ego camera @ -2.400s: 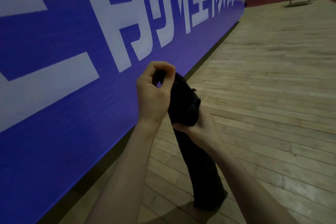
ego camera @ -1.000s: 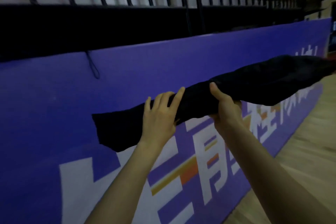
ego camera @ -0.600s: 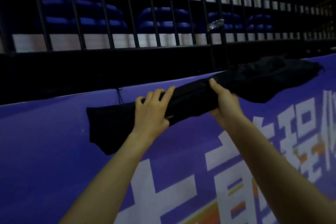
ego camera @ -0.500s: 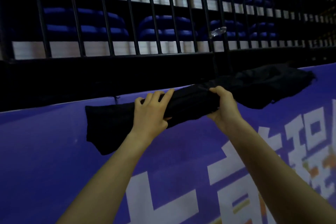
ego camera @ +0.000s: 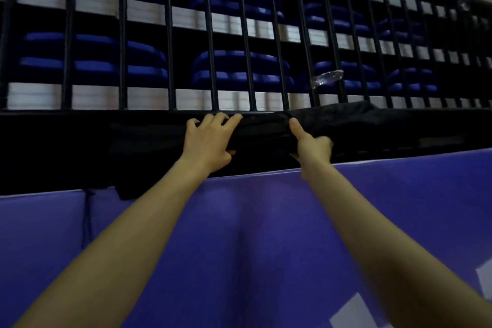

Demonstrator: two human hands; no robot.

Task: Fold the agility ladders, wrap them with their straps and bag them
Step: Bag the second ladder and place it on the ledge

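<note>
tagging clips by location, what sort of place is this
Most likely an indoor sports arena: rows of folded blue seats behind a black railing, with a purple banner below.

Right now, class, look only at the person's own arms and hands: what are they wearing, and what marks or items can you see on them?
Both forearms are bare as far as the picture shows, with no sleeve in view. The left hand and the right hand wear no gloves. No watch, ring, band or marking can be seen on either wrist or hand, though the light is dim.
</note>
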